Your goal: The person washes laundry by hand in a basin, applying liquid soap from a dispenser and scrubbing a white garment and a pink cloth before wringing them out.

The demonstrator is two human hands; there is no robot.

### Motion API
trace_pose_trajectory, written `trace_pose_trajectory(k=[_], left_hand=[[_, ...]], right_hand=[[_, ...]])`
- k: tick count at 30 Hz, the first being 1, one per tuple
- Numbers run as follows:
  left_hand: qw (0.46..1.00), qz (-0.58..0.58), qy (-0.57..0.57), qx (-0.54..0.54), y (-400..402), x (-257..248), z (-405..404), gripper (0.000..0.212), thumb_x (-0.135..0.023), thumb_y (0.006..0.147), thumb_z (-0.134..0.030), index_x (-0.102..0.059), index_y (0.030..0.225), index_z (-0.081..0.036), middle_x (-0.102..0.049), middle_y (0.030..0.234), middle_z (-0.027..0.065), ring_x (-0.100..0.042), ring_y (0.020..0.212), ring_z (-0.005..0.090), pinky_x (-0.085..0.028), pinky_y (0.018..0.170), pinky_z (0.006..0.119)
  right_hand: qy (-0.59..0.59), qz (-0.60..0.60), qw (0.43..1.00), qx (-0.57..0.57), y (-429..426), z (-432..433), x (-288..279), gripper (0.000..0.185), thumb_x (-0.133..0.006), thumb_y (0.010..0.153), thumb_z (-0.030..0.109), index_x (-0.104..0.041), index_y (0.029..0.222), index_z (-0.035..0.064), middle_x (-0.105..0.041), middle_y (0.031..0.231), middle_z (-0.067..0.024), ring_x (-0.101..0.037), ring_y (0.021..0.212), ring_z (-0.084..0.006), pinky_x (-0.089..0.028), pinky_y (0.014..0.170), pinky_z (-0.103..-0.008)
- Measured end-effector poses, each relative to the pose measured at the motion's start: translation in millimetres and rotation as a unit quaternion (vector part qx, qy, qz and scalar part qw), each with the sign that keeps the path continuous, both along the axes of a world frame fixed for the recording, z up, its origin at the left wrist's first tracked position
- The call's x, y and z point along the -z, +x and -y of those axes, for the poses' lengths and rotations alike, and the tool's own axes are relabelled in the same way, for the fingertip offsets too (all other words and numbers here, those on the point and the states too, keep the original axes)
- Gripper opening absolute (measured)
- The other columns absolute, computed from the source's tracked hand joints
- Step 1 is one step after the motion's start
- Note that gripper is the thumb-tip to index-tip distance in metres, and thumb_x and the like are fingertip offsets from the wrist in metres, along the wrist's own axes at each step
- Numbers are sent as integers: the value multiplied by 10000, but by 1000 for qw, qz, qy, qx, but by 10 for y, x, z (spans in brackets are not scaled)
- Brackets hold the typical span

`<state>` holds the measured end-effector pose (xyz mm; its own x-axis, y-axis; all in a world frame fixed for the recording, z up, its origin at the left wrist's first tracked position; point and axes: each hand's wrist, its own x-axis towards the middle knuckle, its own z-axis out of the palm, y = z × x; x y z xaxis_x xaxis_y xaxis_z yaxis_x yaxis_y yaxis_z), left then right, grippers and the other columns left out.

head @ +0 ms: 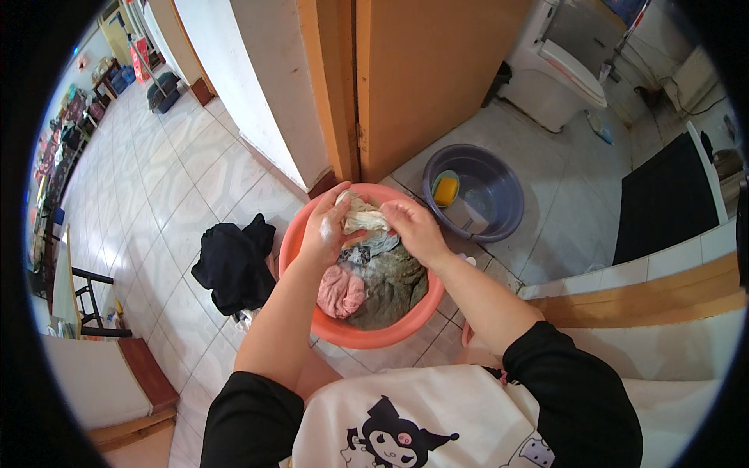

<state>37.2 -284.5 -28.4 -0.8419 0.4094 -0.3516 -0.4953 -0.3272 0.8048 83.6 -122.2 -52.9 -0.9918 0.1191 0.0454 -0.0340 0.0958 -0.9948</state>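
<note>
A wet cream-coloured cloth (364,219) is bunched between my two hands above a round orange-pink plastic basin (374,339). My left hand (329,225) grips its left end, with white suds on the back of the hand. On the other end, my right hand (414,227) pinches the fabric between thumb and fingers. Below them in the basin lie a wrung pink cloth (341,291), a large grey-green garment (393,286) and a light blue cloth (381,241). Foam shows on a dark patterned piece (354,255) among them.
A blue-grey basin (508,202) at the right holds a yellow soap bar (447,191) in a dish. Black clothing (234,266) is heaped on the tiled floor at left. The wooden door (427,76) and wall corner (319,164) stand just beyond the basin; a toilet (544,88) is farther back.
</note>
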Motion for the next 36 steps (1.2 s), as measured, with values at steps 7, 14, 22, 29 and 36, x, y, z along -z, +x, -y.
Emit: trace_pose_trajectory(k=[7,14,22,29,36], left_hand=[[997,-58,49,25,-32,73,-8,484,-380,807,1,-337,1284,-73,-476,1173,102,-513,1016,202,-454,815,348],[979,-138,0,152,-34,242,48,545,-449,715,77,-381,1243,-37,-490,1142,94,-508,1027,184,-419,849,283],[776,-290,-448,335,45,-76,194,432,-565,771,-129,-484,1194,-83,-610,839,52,-547,823,126,-419,729,278],[939,-169,-200,222,52,-95,300,424,-497,880,-332,-512,1159,-12,-539,1056,41,-490,905,117,-394,787,276],[961,-155,-91,209,-63,-31,271,221,-485,869,-166,-549,983,13,-593,884,38,-544,829,134,-414,779,262]], right_hand=[[62,-6,994,-88,32,22,-34,232,-605,800,120,-556,1001,15,-550,812,-14,-513,704,-88,-427,638,-234],[241,-60,968,-26,45,-33,62,267,-667,701,126,-587,924,3,-544,818,-103,-536,720,-192,-432,684,-286],[6,0,999,-54,-25,-92,-37,187,-616,758,63,-529,917,18,-525,866,-7,-524,775,-80,-440,681,-228],[-144,-16,975,-169,9,14,-109,294,-587,786,26,-452,1046,51,-526,916,-11,-518,811,-71,-449,716,-228],[-210,59,962,-165,-8,-79,-335,229,-574,806,61,-518,1023,12,-561,936,-33,-535,830,-91,-443,755,-239]])
